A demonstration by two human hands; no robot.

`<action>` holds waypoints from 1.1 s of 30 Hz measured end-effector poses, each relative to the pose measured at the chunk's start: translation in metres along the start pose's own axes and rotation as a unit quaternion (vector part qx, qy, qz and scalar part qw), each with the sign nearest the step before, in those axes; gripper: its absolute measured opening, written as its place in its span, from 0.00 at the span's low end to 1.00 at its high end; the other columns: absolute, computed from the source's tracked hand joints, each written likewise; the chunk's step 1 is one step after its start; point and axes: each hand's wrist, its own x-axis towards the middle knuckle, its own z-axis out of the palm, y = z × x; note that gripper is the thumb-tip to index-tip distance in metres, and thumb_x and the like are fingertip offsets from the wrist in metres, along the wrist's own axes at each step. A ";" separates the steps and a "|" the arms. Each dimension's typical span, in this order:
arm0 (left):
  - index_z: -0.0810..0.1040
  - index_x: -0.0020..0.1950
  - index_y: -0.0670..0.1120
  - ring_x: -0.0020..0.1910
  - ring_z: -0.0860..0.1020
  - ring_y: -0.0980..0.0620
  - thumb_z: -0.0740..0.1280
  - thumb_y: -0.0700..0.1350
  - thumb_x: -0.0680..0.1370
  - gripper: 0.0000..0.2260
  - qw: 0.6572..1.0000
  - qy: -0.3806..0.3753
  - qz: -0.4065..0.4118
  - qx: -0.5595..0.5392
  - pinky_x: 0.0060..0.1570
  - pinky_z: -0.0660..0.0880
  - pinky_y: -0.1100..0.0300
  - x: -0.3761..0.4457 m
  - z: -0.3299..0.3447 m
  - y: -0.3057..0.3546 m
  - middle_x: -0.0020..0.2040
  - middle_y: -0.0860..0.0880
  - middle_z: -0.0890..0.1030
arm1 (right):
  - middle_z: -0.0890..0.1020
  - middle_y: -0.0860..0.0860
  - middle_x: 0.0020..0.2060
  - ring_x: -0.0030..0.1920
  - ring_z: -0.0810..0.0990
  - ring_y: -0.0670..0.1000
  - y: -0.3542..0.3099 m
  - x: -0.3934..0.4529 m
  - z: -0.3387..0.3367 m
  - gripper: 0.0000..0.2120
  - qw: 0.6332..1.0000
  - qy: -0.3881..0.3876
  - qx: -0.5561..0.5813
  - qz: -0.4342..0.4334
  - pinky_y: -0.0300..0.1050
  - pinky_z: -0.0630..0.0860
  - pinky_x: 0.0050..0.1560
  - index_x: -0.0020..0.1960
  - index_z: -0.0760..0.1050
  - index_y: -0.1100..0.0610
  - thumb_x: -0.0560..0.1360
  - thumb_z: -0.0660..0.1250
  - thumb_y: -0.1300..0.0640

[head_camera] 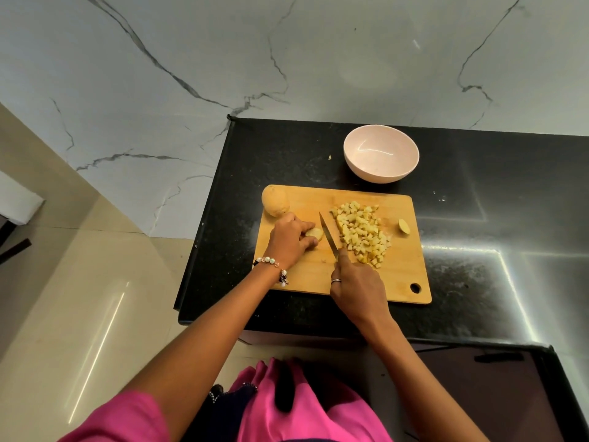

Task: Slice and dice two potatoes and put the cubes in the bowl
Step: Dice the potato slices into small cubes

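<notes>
A wooden cutting board (398, 275) lies on the black counter. My left hand (288, 239) grips a small potato piece (315, 233) on the board. My right hand (358, 287) holds a knife (329, 239), its blade standing just right of that piece. To the right of the blade, a pile of potato cubes (361, 232) covers the board. A whole potato (275, 201) rests at the board's far left corner. One potato end piece (403, 226) lies near the right edge. The pale pink bowl (381, 153) stands empty behind the board.
The black counter (478, 193) ends just left of the board, with beige floor tiles (79, 298) below. A marble wall (287, 59) rises behind the bowl. A tiny potato scrap (330, 157) lies left of the bowl.
</notes>
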 end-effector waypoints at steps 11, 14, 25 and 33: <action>0.82 0.56 0.42 0.41 0.75 0.51 0.76 0.46 0.68 0.18 0.997 0.049 -0.018 -0.055 0.46 0.76 0.51 -0.004 0.005 0.003 0.46 0.47 0.77 | 0.79 0.60 0.46 0.43 0.79 0.61 -0.017 0.005 0.012 0.26 0.995 -0.028 -0.100 -0.013 0.48 0.65 0.34 0.76 0.52 0.63 0.79 0.51 0.62; 0.82 0.55 0.42 0.40 0.75 0.51 0.75 0.46 0.68 0.17 0.996 0.062 -0.015 -0.059 0.44 0.76 0.51 -0.005 0.008 0.003 0.45 0.46 0.77 | 0.79 0.60 0.36 0.32 0.78 0.61 -0.021 0.005 0.015 0.26 0.992 -0.038 -0.121 -0.014 0.46 0.62 0.28 0.72 0.61 0.68 0.75 0.59 0.65; 0.80 0.58 0.41 0.41 0.75 0.52 0.75 0.43 0.69 0.18 0.994 0.052 -0.019 -0.094 0.47 0.74 0.61 -0.008 0.005 -0.003 0.47 0.45 0.78 | 0.79 0.58 0.44 0.41 0.78 0.61 -0.016 -0.011 0.002 0.25 0.998 -0.009 -0.057 -0.016 0.47 0.63 0.33 0.76 0.53 0.61 0.80 0.51 0.59; 0.82 0.56 0.42 0.40 0.76 0.52 0.75 0.44 0.70 0.15 0.994 0.063 -0.031 -0.082 0.46 0.75 0.58 -0.008 0.006 -0.002 0.46 0.45 0.79 | 0.79 0.60 0.46 0.44 0.79 0.61 -0.029 0.011 0.010 0.26 0.995 -0.024 -0.094 -0.013 0.48 0.63 0.34 0.76 0.51 0.64 0.78 0.50 0.64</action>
